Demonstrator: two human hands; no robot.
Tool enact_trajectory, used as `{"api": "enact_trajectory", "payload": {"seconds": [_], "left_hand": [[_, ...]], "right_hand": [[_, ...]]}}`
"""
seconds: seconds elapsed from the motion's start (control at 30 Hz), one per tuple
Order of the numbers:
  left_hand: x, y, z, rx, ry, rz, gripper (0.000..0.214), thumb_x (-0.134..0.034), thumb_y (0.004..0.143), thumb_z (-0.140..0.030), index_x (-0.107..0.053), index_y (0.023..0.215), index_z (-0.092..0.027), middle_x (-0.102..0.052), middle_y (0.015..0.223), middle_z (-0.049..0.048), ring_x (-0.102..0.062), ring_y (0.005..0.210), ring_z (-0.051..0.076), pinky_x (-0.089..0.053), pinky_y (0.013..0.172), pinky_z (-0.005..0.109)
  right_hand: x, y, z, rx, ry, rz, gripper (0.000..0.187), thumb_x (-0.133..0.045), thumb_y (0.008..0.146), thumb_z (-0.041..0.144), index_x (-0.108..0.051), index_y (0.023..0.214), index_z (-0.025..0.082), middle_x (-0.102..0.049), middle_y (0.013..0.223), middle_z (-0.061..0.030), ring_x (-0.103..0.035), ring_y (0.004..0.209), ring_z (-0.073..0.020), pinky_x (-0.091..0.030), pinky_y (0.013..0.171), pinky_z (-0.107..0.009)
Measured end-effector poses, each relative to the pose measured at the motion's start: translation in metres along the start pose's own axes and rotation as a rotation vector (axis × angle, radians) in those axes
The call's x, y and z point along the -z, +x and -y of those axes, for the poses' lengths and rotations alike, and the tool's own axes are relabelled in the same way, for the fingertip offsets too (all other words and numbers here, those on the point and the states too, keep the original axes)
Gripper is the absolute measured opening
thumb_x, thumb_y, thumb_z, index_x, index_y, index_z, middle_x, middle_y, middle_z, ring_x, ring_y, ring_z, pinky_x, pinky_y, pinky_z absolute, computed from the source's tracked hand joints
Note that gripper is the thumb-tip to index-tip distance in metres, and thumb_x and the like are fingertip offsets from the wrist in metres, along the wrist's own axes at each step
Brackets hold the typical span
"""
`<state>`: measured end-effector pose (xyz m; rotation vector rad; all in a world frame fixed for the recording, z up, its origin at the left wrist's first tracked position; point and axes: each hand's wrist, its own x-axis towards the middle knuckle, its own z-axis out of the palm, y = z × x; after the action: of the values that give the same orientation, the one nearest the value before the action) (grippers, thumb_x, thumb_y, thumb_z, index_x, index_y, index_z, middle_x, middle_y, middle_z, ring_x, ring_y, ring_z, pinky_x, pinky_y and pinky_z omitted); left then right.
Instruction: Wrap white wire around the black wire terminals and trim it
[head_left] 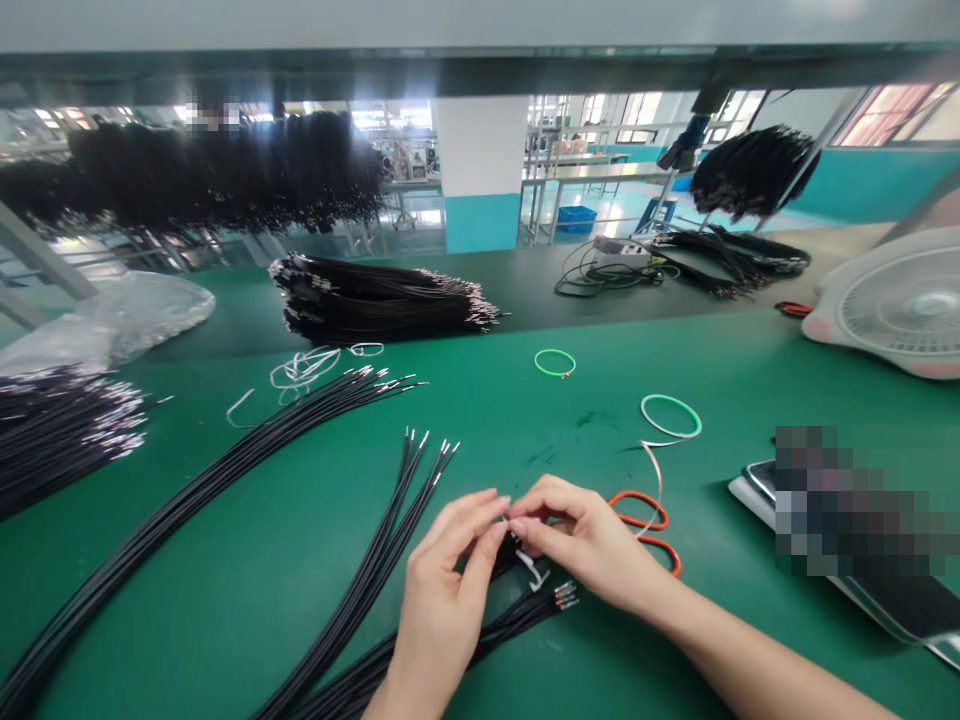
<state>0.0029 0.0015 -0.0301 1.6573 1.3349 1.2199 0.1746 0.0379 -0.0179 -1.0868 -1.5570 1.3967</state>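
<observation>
My left hand (450, 570) and my right hand (581, 535) meet fingertip to fingertip above the mat. Both are closed in a pinch on something small and pale, too hidden to name. Dark cable ends show just below the fingertips, and a white tag-like strip (534, 572) hangs there. Beneath my left wrist runs a bundle of black cables (517, 618) with metal-tipped ends. Another thin bundle of black cables (382, 545) with white tips lies to the left. Orange-handled scissors (664, 550) lie partly under my right hand.
On the green mat (480, 400) lie a green ring (555, 362), a tape roll (671, 416) with a loose tail, white ties (304, 368) and a longer cable bundle (202, 475). Behind is a cable stack (382, 300). At right are a phone (892, 590) and a fan (900, 300).
</observation>
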Motion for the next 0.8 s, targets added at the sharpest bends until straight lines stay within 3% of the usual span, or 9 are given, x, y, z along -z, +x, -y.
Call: {"api": "enact_trajectory", "payload": {"seconds": [0.07,0.17,0.23,0.3,0.4,0.53,0.67,0.8], "left_hand": [[0.007,0.004,0.003,0.024,0.229,-0.109,0.029,-0.051,0.092,-0.029,-0.057,0.12,-0.023,-0.055,0.12,0.0059,-0.06,0.094,0.016,-0.051,0.081,0.032],[0.018,0.01,0.011,0.14,0.817,-0.274,0.023,-0.054,0.089,-0.031,-0.059,0.104,-0.013,-0.057,0.104,0.0127,-0.056,0.092,0.027,-0.047,0.078,0.041],[0.023,0.013,0.016,0.205,1.062,-0.24,0.018,-0.05,0.09,-0.027,-0.06,0.095,-0.013,-0.058,0.094,0.0128,-0.054,0.088,0.03,-0.044,0.076,0.043],[0.024,0.014,0.019,0.224,1.134,-0.185,0.016,-0.045,0.092,-0.022,-0.06,0.09,-0.015,-0.061,0.089,0.0104,-0.055,0.083,0.029,-0.042,0.074,0.04],[0.025,0.014,0.016,0.234,1.081,-0.202,0.018,-0.043,0.093,-0.021,-0.06,0.089,-0.016,-0.063,0.087,0.0075,-0.057,0.081,0.026,-0.041,0.071,0.037],[0.026,0.011,0.006,0.261,0.776,-0.23,0.018,-0.045,0.093,-0.025,-0.06,0.1,-0.02,-0.066,0.094,0.0013,-0.061,0.082,0.02,-0.042,0.07,0.032],[0.025,0.007,-0.003,0.272,0.546,-0.154,0.017,-0.049,0.09,-0.031,-0.065,0.093,-0.025,-0.067,0.092,-0.0026,-0.062,0.079,0.016,-0.044,0.073,0.03],[0.021,0.005,-0.004,0.262,0.454,-0.178,0.018,-0.052,0.088,-0.035,-0.066,0.089,-0.023,-0.066,0.088,-0.0012,-0.062,0.076,0.016,-0.045,0.072,0.03]], "right_hand": [[0.0,0.001,0.001,-0.065,0.064,-0.044,0.026,-0.07,0.078,0.038,-0.066,0.081,0.013,-0.057,0.083,-0.0051,-0.056,0.066,-0.0116,-0.051,0.06,-0.025],[0.003,0.004,0.003,-0.146,0.187,-0.042,0.031,-0.072,0.075,0.04,-0.062,0.083,0.012,-0.058,0.074,-0.0033,-0.056,0.06,-0.011,-0.051,0.057,-0.025],[0.006,0.005,0.004,-0.187,0.244,-0.033,0.033,-0.073,0.074,0.041,-0.06,0.084,0.012,-0.058,0.066,-0.0019,-0.054,0.054,-0.0097,-0.048,0.053,-0.022],[0.009,0.007,0.006,-0.202,0.267,-0.042,0.034,-0.073,0.074,0.042,-0.059,0.085,0.012,-0.058,0.063,-0.0013,-0.052,0.049,-0.0082,-0.045,0.049,-0.02],[0.013,0.01,0.01,-0.169,0.298,-0.069,0.035,-0.072,0.075,0.043,-0.06,0.086,0.012,-0.057,0.063,-0.0015,-0.052,0.053,-0.0084,-0.045,0.049,-0.019],[0.011,0.01,0.023,-0.134,0.325,-0.044,0.034,-0.074,0.073,0.042,-0.061,0.082,0.013,-0.055,0.065,-0.0012,-0.051,0.058,-0.0088,-0.045,0.051,-0.019],[-0.003,0.009,0.029,-0.193,0.267,0.025,0.034,-0.074,0.072,0.043,-0.062,0.082,0.013,-0.055,0.063,-0.0005,-0.049,0.053,-0.0077,-0.042,0.048,-0.019],[-0.026,0.011,0.017,-0.228,0.237,0.042,0.034,-0.073,0.072,0.043,-0.062,0.084,0.013,-0.054,0.061,0.0005,-0.048,0.052,-0.0078,-0.041,0.048,-0.019]]}}
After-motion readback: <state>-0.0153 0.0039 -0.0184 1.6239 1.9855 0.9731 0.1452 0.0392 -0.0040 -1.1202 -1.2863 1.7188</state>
